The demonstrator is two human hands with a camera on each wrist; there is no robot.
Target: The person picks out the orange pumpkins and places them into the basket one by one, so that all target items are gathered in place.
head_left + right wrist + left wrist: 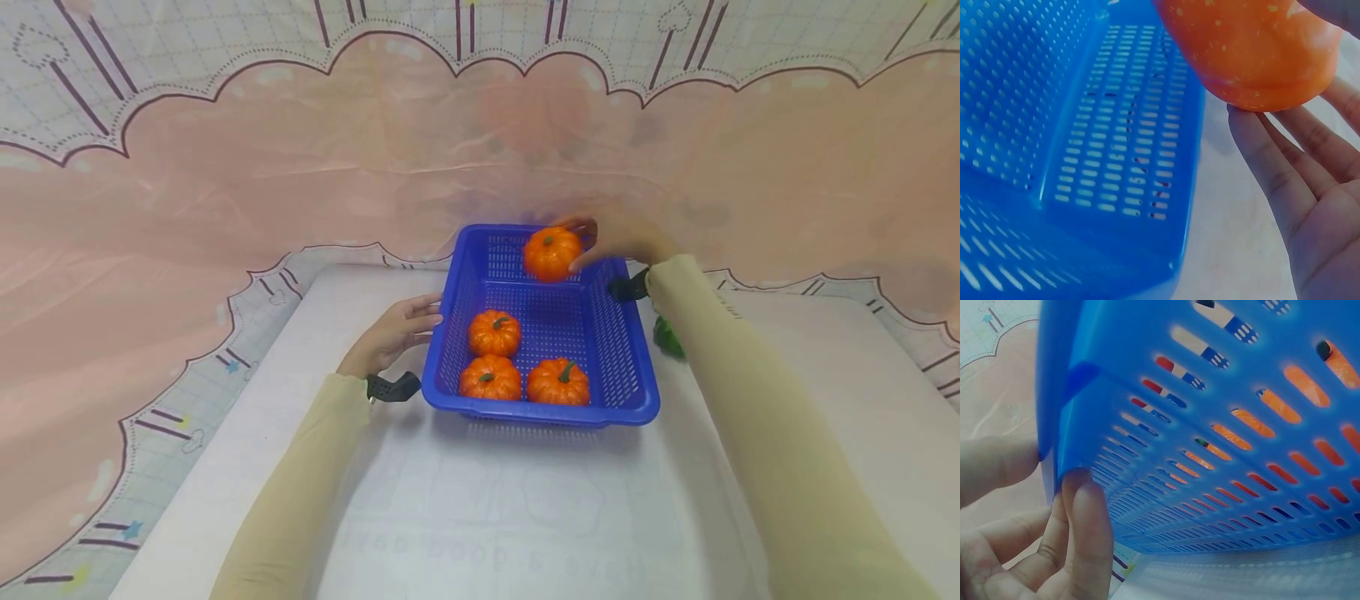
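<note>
In the head view, my right hand point(622, 233) holds an orange pumpkin point(552, 254) over the far end of a blue plastic basket point(540, 410). Its fingers curve round the pumpkin, whose underside point(1260, 62) fills the top of the right wrist view. My left hand point(393, 333) is at the basket's left side. Up close, its fingers point(1088, 537) grip the rim's edge from outside. Three more pumpkins sit inside, one point(494, 333) to the left and two point(490, 378) point(558, 382) along the near wall.
Part of a green object point(667, 337) shows to the right of the basket, half hidden by my right sleeve. The basket stands on a white table point(480, 508). A pink patterned cloth point(337, 158) hangs behind it.
</note>
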